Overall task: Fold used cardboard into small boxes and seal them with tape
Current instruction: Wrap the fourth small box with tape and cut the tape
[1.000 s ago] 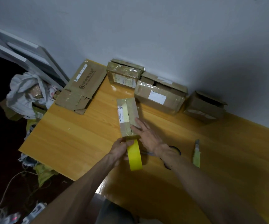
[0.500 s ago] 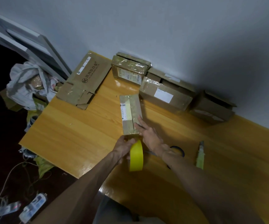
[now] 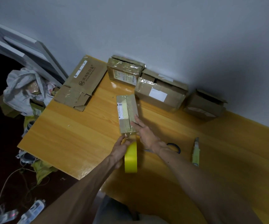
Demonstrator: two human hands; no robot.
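Print and labels I am making out on the cardboard

The flattened carton [image 3: 83,81] is showing a round logo and a row of Chinese characters ending in 软白金; the Latin line beneath is too small to read. The small box [image 3: 131,110] in front of me is carrying a barcode sticker with print too fine, and the labels on the taped box [image 3: 124,76] and larger box [image 3: 158,94] are giving me nothing legible.

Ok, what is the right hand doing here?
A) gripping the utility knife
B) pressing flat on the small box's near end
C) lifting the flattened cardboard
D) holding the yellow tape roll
B: the right hand lies with straight fingers on the small box, while the left hand holds the yellow tape roll.
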